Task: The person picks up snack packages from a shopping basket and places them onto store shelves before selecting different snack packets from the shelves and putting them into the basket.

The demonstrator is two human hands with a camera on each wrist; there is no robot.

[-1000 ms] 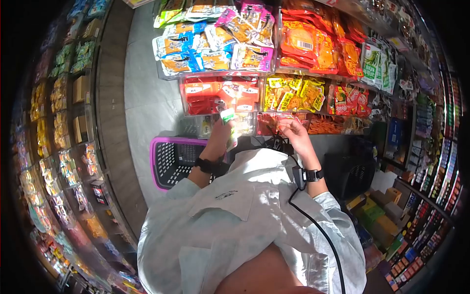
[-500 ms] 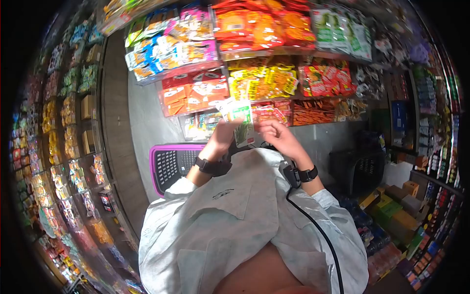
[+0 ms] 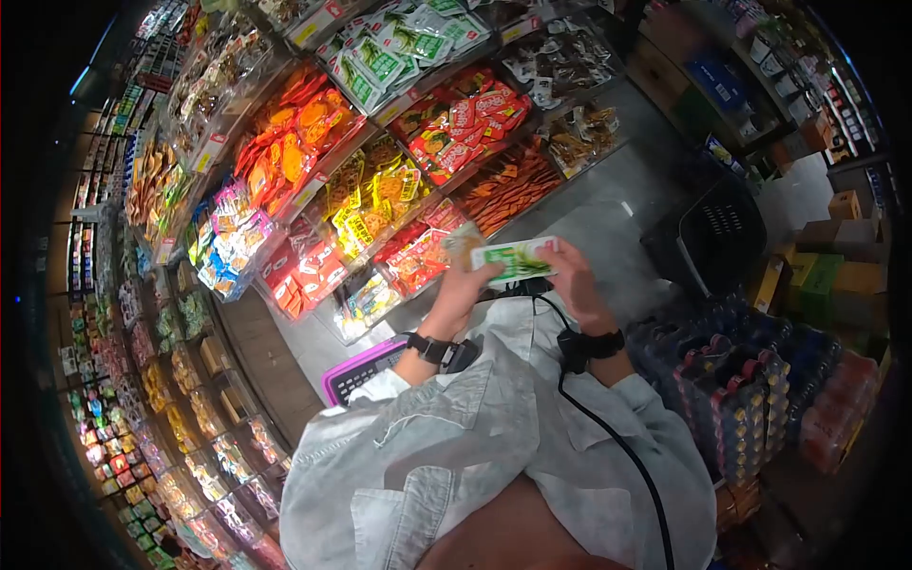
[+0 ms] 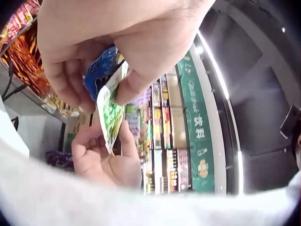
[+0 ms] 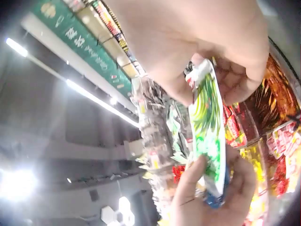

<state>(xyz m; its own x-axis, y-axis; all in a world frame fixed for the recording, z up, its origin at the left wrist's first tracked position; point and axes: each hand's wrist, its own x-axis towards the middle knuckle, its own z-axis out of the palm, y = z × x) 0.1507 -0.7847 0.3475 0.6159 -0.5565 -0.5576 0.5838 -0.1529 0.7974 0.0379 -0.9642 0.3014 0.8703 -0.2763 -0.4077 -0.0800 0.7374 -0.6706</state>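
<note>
A white-and-green snack packet [image 3: 513,260] is stretched sideways between both hands in front of the chest. My left hand [image 3: 458,296] grips one end, its thumb lying over the green part. Behind that packet, within the same left hand, a blue packet [image 4: 102,70] shows in the left wrist view. My right hand [image 3: 576,285] pinches the other end between thumb and fingers. In the right wrist view the green packet [image 5: 209,122] displays a picture of long green strips, and a bit of the blue packet [image 5: 217,200] peeks out below it.
Stepped display bins hold yellow packets [image 3: 370,204], red packets [image 3: 465,123] and green-and-white packets [image 3: 385,57]. A purple-rimmed basket [image 3: 342,380] sits on the floor by the left forearm. At right are a black basket [image 3: 712,233] and shrink-wrapped bottles [image 3: 731,389]. A black cable [image 3: 627,451] runs down the shirt.
The head view has swung right, so the bins shift left and tilt. The green packet has gone from upright in the left hand to sideways, and the right hand has taken its other end.
</note>
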